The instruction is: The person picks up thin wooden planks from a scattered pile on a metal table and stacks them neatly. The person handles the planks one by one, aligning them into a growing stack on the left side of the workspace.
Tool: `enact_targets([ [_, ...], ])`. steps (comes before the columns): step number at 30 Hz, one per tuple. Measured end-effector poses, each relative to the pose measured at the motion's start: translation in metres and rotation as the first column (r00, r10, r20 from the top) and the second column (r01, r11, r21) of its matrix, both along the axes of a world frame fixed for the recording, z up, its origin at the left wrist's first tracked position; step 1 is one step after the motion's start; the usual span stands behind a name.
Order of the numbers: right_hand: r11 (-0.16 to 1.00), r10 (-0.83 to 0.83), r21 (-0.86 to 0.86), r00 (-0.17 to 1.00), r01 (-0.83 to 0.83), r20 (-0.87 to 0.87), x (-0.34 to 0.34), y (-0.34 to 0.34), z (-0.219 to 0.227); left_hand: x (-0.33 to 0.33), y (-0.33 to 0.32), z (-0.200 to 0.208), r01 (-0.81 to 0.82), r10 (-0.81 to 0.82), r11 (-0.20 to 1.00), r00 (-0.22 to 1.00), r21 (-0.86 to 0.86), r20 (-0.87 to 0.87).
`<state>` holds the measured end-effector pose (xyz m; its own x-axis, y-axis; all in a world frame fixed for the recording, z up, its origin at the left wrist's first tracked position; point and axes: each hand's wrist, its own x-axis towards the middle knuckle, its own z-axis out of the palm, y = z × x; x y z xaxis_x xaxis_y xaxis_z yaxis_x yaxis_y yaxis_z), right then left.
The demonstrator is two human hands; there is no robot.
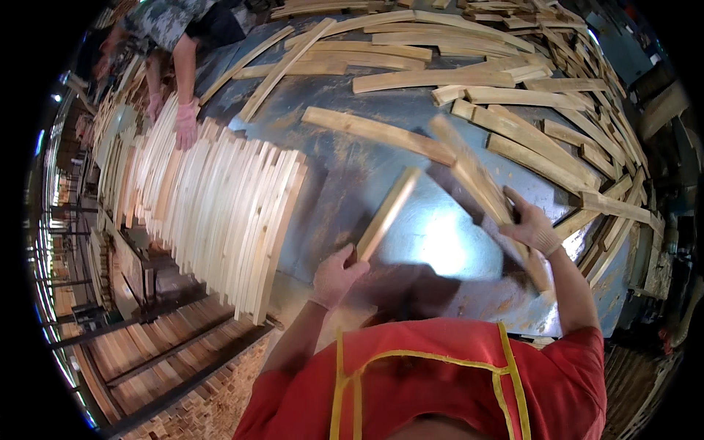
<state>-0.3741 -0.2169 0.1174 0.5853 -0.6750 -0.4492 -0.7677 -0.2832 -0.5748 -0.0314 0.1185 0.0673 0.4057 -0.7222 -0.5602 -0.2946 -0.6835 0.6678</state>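
My left hand (340,276) is closed round the near end of a short wooden strip (390,209), which tilts up and away to the right over the metal table (352,172). On the right, my right hand (529,223) grips a longer wooden board (480,183) near its middle, with fingers on its right edge. That board is blurred, and its far end overlaps the tip of another board (374,133) on the table. To the left of my hands stands a tight row of pale wooden strips (235,198), set side by side.
Another person's gloved hand (186,126) rests on the row of strips at the far left. Loose boards (440,79) lie scattered across the back of the table and pile up along its right side (616,154). A rack of stacked wood (169,345) stands low at the left.
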Motion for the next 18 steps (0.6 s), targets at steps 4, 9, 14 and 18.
enact_targets([
  [4, 0.93, -0.331, 0.297, 0.843, 0.215, 0.424, 0.109, 0.031, -0.058, 0.011, 0.0, -0.01, -0.304, 0.296, 0.938, 0.952, -0.165, -0.074],
  [9, 0.722, -0.678, 0.6, 0.524, 0.345, 0.515, 0.253, 0.139, -0.133, 0.045, -0.012, -0.02, -0.045, 0.03, 0.998, 0.957, 0.046, 0.29],
  [14, 0.893, -0.042, 0.438, 0.948, -0.106, 0.315, 0.261, 0.177, -0.123, 0.04, -0.005, -0.015, 0.103, -0.336, 0.906, 0.765, 0.411, 0.549],
  [18, 0.989, 0.023, -0.146, 0.932, 0.032, 0.362, 0.233, 0.083, -0.1, 0.06, 0.032, -0.019, 0.086, -0.321, 0.906, 0.778, 0.415, 0.54],
])
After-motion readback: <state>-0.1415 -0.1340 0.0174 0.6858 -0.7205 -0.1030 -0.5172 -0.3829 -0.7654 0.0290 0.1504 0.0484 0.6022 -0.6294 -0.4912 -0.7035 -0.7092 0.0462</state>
